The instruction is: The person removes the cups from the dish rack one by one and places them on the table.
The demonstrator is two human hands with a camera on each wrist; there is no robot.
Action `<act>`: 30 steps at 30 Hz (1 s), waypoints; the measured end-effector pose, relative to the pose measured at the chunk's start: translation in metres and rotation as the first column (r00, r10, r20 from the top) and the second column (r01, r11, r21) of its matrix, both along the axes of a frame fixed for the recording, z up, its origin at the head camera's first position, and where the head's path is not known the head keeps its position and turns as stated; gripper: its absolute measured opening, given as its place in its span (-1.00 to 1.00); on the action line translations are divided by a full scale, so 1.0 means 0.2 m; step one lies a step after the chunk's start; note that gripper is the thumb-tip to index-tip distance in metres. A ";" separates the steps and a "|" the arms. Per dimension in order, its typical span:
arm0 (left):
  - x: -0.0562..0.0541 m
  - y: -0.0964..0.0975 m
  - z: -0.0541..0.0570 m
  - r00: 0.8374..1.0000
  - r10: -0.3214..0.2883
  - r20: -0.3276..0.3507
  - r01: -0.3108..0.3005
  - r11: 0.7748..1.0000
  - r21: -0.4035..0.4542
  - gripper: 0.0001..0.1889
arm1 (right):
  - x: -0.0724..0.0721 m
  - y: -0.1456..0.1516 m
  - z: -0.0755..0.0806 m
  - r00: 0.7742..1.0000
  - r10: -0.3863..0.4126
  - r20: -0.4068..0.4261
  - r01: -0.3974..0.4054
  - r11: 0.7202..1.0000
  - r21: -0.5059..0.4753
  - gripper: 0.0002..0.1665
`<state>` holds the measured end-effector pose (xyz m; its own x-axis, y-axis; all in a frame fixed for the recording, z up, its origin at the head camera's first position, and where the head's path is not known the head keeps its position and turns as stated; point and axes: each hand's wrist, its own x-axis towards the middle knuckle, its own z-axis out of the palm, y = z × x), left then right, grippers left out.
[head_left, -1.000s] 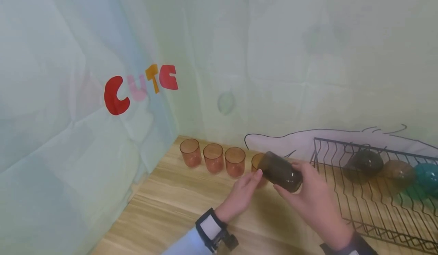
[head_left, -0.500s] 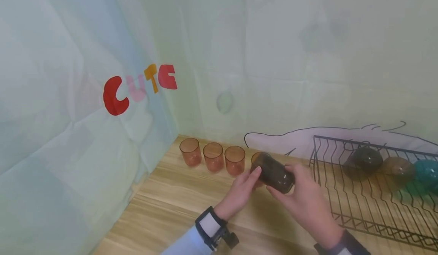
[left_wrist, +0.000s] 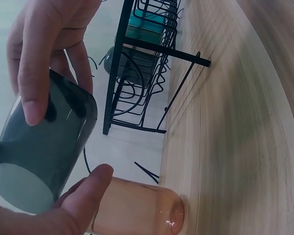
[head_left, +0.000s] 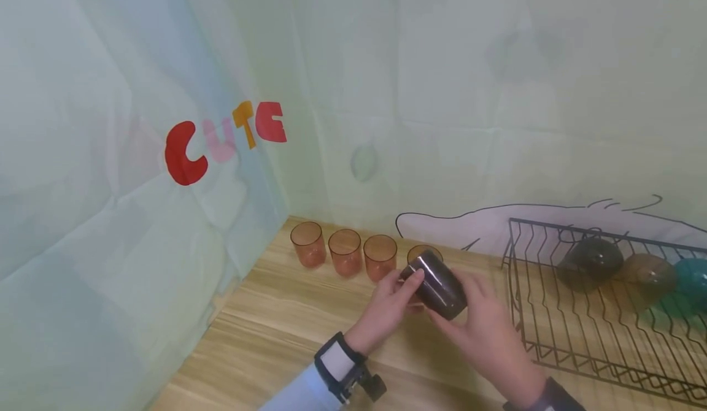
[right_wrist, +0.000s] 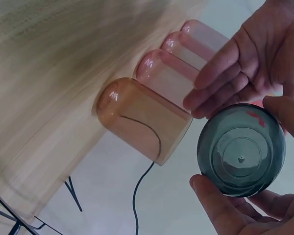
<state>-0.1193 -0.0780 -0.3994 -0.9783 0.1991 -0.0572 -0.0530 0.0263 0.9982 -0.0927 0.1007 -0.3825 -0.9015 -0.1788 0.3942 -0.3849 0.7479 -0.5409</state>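
- Three upright amber cups [head_left: 345, 257] along the wooden table [head_left: 265, 319]
- Left hand [head_left: 383, 313], thumb against a dark cup [head_left: 439, 289] near its mouth; from here I cannot tell whether it grips
- That dark cup, tilted above the table, before a fourth amber cup [right_wrist: 137, 110]
- Right hand [head_left: 491, 331], holding its base end
- Black wire rack [head_left: 552, 227] bearing teal glassware [head_left: 693, 276]

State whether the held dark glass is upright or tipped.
Tipped: the held dark glass slants in the head view, its base toward the right hand.

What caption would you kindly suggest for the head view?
Left hand and right hand hold a tilted dark glass near four orange glasses and a rack.
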 end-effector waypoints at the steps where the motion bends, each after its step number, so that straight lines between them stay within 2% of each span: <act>1: 0.00 0.00 0.00 1.000 0.006 0.003 -0.006 1.000 0.011 -0.40 | 0.00 0.00 0.00 1.000 0.000 0.002 0.000 1.000 0.002 -0.05; 5: 0.00 0.00 0.01 0.999 0.030 0.015 -0.030 0.999 0.028 -0.36 | 0.01 0.00 -0.02 1.000 0.001 0.007 -0.001 1.000 0.012 -0.04; 10: 0.00 0.01 0.03 0.999 0.033 0.010 -0.033 0.999 0.044 -0.43 | 0.01 -0.01 -0.03 1.000 0.004 0.011 -0.004 1.000 0.023 -0.04; 15: -0.01 0.01 0.02 0.999 0.040 -0.023 -0.040 0.999 -0.012 -0.48 | 0.00 0.00 -0.03 1.000 0.007 0.015 -0.007 0.999 0.045 -0.06; 19: -0.02 0.03 0.01 0.996 0.047 -0.071 -0.053 0.994 -0.092 -0.48 | 0.00 0.02 -0.03 1.000 0.012 0.012 -0.013 0.997 0.075 -0.09; 22: -0.03 0.04 0.00 0.991 0.044 -0.125 -0.059 0.991 -0.118 -0.46 | -0.01 0.04 -0.03 1.000 0.016 0.016 -0.018 0.995 0.100 -0.11; 27: -0.03 0.08 -0.01 0.973 0.023 -0.231 -0.062 0.984 -0.165 -0.43 | -0.01 0.08 -0.02 0.999 0.021 0.027 -0.024 0.990 0.139 -0.14; 30: -0.05 0.11 -0.03 0.964 0.010 -0.267 -0.063 0.980 -0.190 -0.42 | -0.01 0.11 0.00 0.999 0.017 0.050 -0.025 0.988 0.154 -0.12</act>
<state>-0.1293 -0.0565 -0.4047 -0.9701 0.1742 0.1692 0.2065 0.2251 0.9522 -0.0937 0.1218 -0.3834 -0.9141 -0.2533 0.3168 -0.3778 0.8159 -0.4377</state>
